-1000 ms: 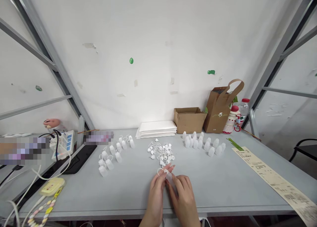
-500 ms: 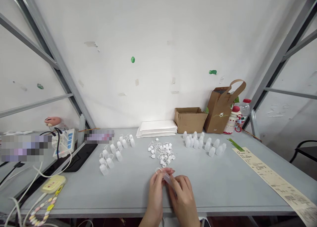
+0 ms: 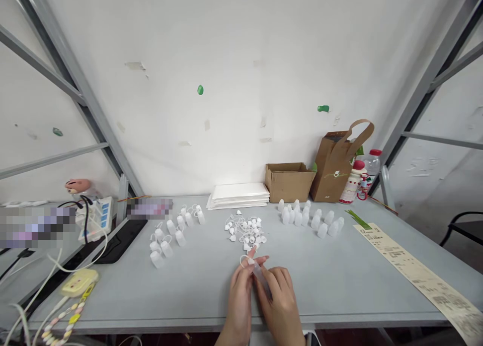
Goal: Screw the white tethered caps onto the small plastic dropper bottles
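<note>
Close to the table's front edge, both hands meet around a small translucent plastic bottle [image 3: 261, 277] that lies tilted between them. My left hand [image 3: 240, 291] pinches its cap end, where a thin white loop strap curls out over the fingers. Wrapped round the body from the other side is my right hand [image 3: 279, 296], hiding part of the bottle. Just beyond the fingertips lies a loose pile of white caps with loop straps [image 3: 247, 231]. Several capped bottles with loops [image 3: 166, 248] stand to the left. To the right are several bottles without loops [image 3: 298, 218].
Against the wall are a stack of white sheets or boxes [image 3: 238, 195], an open cardboard box [image 3: 289, 184], a brown paper bag [image 3: 329, 175] and drink bottles. A long printed paper strip [image 3: 415, 275] runs along the right. Cables, a power strip [image 3: 98, 220] and a yellow case [image 3: 80, 282] occupy the left.
My hands have shifted very slightly, and the left fingers now reach farther forward at the cap end. The bottle stays between both hands; the view has moved a little.
</note>
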The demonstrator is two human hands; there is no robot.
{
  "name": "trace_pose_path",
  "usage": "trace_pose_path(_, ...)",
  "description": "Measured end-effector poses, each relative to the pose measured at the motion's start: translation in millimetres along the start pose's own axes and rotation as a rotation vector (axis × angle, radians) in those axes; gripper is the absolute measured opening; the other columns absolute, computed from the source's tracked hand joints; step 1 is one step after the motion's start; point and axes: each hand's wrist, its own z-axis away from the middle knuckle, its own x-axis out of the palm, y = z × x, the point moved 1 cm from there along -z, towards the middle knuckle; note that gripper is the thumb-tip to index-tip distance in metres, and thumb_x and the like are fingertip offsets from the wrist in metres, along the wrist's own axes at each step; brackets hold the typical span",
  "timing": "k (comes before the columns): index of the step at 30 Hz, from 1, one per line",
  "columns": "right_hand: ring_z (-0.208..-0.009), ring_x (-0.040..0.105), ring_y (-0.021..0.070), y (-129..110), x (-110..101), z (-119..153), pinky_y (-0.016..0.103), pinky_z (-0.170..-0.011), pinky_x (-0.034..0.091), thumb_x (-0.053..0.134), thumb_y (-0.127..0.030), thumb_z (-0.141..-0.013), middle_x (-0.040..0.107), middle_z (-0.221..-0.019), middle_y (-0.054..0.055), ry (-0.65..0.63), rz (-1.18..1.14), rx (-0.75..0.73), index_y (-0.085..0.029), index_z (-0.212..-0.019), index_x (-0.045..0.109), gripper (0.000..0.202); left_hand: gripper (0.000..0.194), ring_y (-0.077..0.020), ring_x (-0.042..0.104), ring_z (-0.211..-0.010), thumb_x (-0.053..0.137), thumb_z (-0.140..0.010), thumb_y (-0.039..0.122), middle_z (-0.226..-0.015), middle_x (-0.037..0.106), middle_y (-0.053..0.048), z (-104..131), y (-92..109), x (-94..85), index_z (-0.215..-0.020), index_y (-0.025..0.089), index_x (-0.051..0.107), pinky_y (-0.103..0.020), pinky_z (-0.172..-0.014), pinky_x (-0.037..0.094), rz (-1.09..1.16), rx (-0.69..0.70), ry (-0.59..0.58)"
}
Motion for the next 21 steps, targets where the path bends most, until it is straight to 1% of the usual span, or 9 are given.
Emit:
trace_pose_path(4, -0.065, 0.048, 0.0192, 0.4, 0.2, 0.4, 0.033, -0.057, 0.045, 0.042, -0.015, -0.09, 0.055, -0.068, 0.005, 0.007, -0.027, 0.013, -0.016, -0.092, 0.057, 0.015, 0.04, -0.0251, 0.052, -0.112, 0.055, -0.074, 0.025, -0.101, 0.071, -0.007, 0.1, -0.5, -0.8, -0.113, 0.017, 0.062, -0.035, -0.097, 0.035, 0.036, -0.032, -0.016)
trace_pose_path(7, -0.065, 0.049, 0.0189, 1.1, -0.7, -0.5, 0.032, -0.057, 0.045, 0.045, -0.018, -0.09, 0.055, -0.068, 0.004, 0.009, -0.1, 0.06, -0.018, -0.092, 0.058, 0.013, 0.04, -0.0249, 0.051, -0.113, 0.054, -0.074, 0.025, -0.102, 0.071, -0.007, -0.2, -1.4, -2.2, -0.113, 0.018, 0.062, -0.035, -0.098, 0.034, 0.044, -0.025, -0.024)
trace_pose_path(10, -0.066, 0.052, 0.0184, 2.3, -2.0, -1.6, 0.031, -0.058, 0.046, 0.048, -0.021, -0.089, 0.057, -0.07, 0.003, -0.026, -0.223, 0.132, -0.02, -0.092, 0.058, 0.011, 0.038, -0.025, 0.05, -0.114, 0.054, -0.074, 0.024, -0.104, 0.07, -0.008, -1.4, -2.1, -3.3, -0.11, 0.017, 0.063, -0.035, -0.1, 0.031, 0.032, 0.012, -0.034)
trace_pose_path(14, -0.068, 0.054, 0.0185, 4.1, -3.0, -1.9, 0.031, -0.06, 0.048, 0.053, -0.027, -0.087, 0.059, -0.073, 0.003, -0.092, -0.359, 0.265, -0.021, -0.087, 0.06, 0.009, 0.034, -0.0265, 0.052, -0.111, 0.056, -0.072, 0.023, -0.102, 0.07, -0.008, -3.2, -0.8, -3.8, -0.104, 0.016, 0.067, -0.036, -0.099, 0.031, -0.003, 0.054, -0.052)
trace_pose_path(19, -0.069, 0.056, 0.018, 4.3, -5.5, -4.6, 0.029, -0.063, 0.048, 0.056, -0.032, -0.083, 0.06, -0.073, 0.002, -0.116, -0.46, 0.381, -0.021, -0.079, 0.062, 0.013, 0.031, -0.0271, 0.052, -0.111, 0.056, -0.075, 0.025, -0.102, 0.07, -0.009, -3.0, 2.6, -6.0, -0.103, 0.017, 0.067, -0.036, -0.096, 0.033, -0.041, 0.039, -0.11)
trace_pose_path(21, -0.069, 0.056, 0.0177, 4.5, -7.8, -7.4, 0.028, -0.064, 0.048, 0.058, -0.034, -0.081, 0.061, -0.072, 0.002, -0.132, -0.511, 0.427, -0.021, -0.075, 0.062, 0.015, 0.028, -0.0277, 0.053, -0.109, 0.056, -0.075, 0.025, -0.101, 0.069, -0.009, -3.3, 3.2, -6.9, -0.099, 0.016, 0.068, -0.037, -0.094, 0.035, -0.042, 0.042, -0.13)
